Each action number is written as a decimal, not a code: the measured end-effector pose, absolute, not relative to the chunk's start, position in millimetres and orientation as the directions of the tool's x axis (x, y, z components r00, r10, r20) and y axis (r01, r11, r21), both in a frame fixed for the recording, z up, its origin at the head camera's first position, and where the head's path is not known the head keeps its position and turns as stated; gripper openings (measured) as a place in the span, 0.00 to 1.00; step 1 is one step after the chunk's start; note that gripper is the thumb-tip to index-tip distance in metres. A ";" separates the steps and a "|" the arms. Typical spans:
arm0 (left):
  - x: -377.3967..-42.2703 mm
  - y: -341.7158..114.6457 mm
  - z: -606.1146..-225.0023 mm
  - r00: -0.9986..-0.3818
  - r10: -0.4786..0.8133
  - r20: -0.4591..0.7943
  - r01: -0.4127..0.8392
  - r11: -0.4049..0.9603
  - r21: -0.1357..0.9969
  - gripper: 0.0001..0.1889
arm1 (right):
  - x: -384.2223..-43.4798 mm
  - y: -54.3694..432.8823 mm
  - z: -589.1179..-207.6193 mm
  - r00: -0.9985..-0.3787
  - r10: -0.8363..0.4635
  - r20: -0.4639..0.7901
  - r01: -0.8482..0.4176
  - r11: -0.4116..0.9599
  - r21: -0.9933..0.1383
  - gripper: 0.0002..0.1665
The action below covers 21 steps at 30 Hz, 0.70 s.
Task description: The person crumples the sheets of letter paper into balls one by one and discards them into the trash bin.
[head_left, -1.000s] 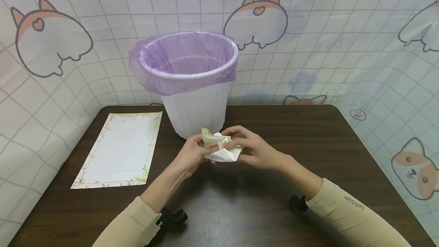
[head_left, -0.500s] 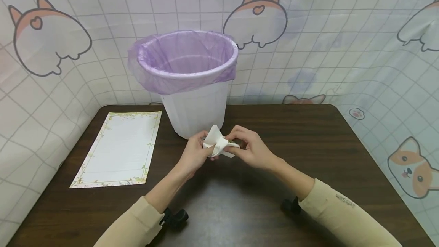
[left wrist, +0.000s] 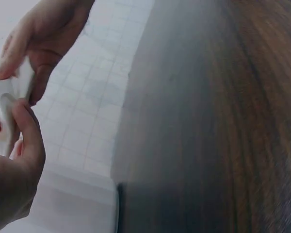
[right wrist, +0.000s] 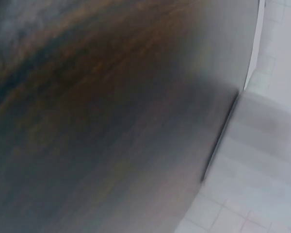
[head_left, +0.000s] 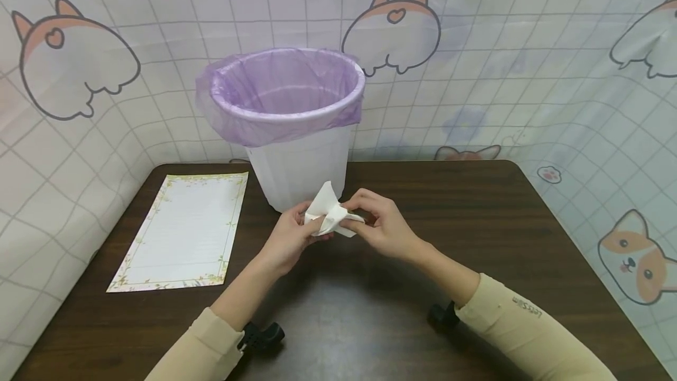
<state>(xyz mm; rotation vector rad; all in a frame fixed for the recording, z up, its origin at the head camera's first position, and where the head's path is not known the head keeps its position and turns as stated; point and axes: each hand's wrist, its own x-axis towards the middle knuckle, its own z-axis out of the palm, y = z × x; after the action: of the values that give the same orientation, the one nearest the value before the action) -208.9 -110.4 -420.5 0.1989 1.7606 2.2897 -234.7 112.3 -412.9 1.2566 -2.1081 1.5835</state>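
Observation:
Both hands hold one folded, crumpled piece of white paper [head_left: 329, 211] above the table, in front of the bin. My left hand [head_left: 285, 239] grips its left side, thumb on top. From the right, my right hand [head_left: 385, 225] pinches the other side between thumb and fingers. A pointed flap of the paper sticks up between the hands. In the left wrist view, the left hand [left wrist: 17, 167] and the right hand [left wrist: 48, 36] meet at the paper [left wrist: 8, 94]. The right wrist view shows mostly blurred table, with hardly any of the hand.
A white bin [head_left: 301, 163] with a purple bag liner [head_left: 238, 125] stands at the back of the dark wooden table [head_left: 449, 204]. Left of it lies a flat sheet of paper [head_left: 182, 231] with a flowered border. A patterned cloth [head_left: 476, 46] surrounds the table.
The paper has been folded and squeezed smaller, its patterned edge turning out of sight and a white flap rising. Both hands have shifted slightly left and drawn closer together.

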 end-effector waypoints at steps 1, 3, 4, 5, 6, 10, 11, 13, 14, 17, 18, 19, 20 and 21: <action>-208.2 -112.3 -418.3 -0.960 0.276 -0.038 -0.115 -0.267 0.957 0.22 | -235.7 113.1 -413.1 -0.613 -0.478 0.629 -0.737 0.061 -0.673 0.14; -206.4 -115.3 -415.3 -0.959 0.281 -0.026 -0.115 -0.305 0.945 0.24 | -237.6 115.1 -413.9 -0.613 -0.442 0.655 -0.753 0.078 -0.653 0.15; -205.4 -115.9 -414.7 -0.957 0.290 -0.019 -0.110 -0.302 0.947 0.26 | -238.2 115.9 -414.7 -0.606 -0.429 0.670 -0.763 0.075 -0.642 0.16; -204.2 -115.6 -414.3 -0.954 0.299 -0.008 -0.099 -0.290 0.952 0.27 | -238.7 116.1 -415.3 -0.592 -0.420 0.687 -0.777 0.072 -0.625 0.17; -203.2 -114.4 -414.5 -0.954 0.301 0.005 -0.081 -0.271 0.959 0.28 | -239.2 116.2 -416.5 -0.576 -0.416 0.704 -0.792 0.071 -0.606 0.17; -201.2 -102.6 -420.8 -0.963 0.260 0.067 0.025 -0.161 0.987 0.30 | -238.3 115.8 -419.6 -0.515 -0.438 0.737 -0.843 0.099 -0.530 0.17; -201.3 -99.5 -422.3 -0.969 0.230 0.085 0.052 -0.146 0.988 0.29 | -238.3 115.4 -420.2 -0.506 -0.439 0.743 -0.851 0.111 -0.514 0.17; -201.7 -95.0 -425.3 -0.978 0.170 0.124 0.105 -0.118 0.988 0.28 | -237.6 114.8 -420.7 -0.506 -0.433 0.745 -0.852 0.121 -0.509 0.16; -201.6 -93.1 -426.2 -0.979 0.142 0.146 0.131 -0.105 0.986 0.28 | -237.2 114.6 -420.8 -0.511 -0.430 0.744 -0.849 0.119 -0.514 0.16; -201.9 -88.8 -427.7 -0.975 0.071 0.213 0.208 -0.065 0.976 0.26 | -235.7 113.5 -418.7 -0.528 -0.414 0.741 -0.838 0.112 -0.534 0.12; -202.1 -87.9 -427.9 -0.970 0.053 0.235 0.232 -0.059 0.971 0.26 | -235.0 113.4 -417.6 -0.546 -0.408 0.732 -0.824 0.104 -0.557 0.11; -202.4 -86.9 -427.9 -0.966 0.038 0.257 0.255 -0.055 0.965 0.25 | -234.8 113.5 -416.6 -0.567 -0.401 0.720 -0.806 0.092 -0.584 0.10; -202.9 -86.0 -428.1 -0.960 0.025 0.278 0.276 -0.057 0.959 0.24 | -234.7 113.8 -415.4 -0.589 -0.395 0.705 -0.786 0.079 -0.613 0.09; -203.6 -85.2 -428.3 -0.955 0.017 0.297 0.296 -0.059 0.953 0.23 | -234.6 114.3 -414.2 -0.612 -0.390 0.688 -0.763 0.064 -0.643 0.09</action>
<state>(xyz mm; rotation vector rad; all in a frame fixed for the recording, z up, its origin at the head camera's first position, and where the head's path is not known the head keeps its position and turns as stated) -203.6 -85.2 -428.3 0.3864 2.2760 2.4078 -234.6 114.3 -414.2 1.1548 -2.0162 1.5643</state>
